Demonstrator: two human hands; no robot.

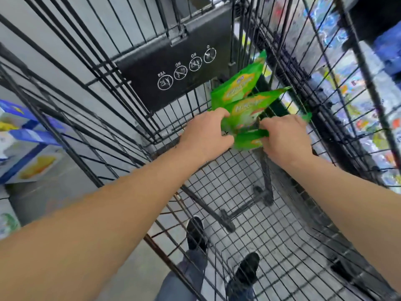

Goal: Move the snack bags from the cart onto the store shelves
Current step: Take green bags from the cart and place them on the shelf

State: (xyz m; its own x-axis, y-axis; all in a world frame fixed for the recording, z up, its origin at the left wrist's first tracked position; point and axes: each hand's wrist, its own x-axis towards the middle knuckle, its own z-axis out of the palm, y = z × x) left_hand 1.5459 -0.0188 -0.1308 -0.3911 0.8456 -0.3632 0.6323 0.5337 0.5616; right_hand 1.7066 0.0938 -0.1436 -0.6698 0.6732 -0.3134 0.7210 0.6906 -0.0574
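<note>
Both the left hand (205,132) and right hand (284,137) gripped green snack bags (245,105) at frame centre, inside the cart (282,246). The bags looked light, crinkly and slippery, likely best pinched at their edges.

Inside the wire cart (282,246), left hand (205,137) and right hand (286,140) grip green snack bags (240,94).

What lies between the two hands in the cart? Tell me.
In the head view, green snack bags fill the gap between the left hand and the right hand; both hold the bunch over the cart floor.
</note>
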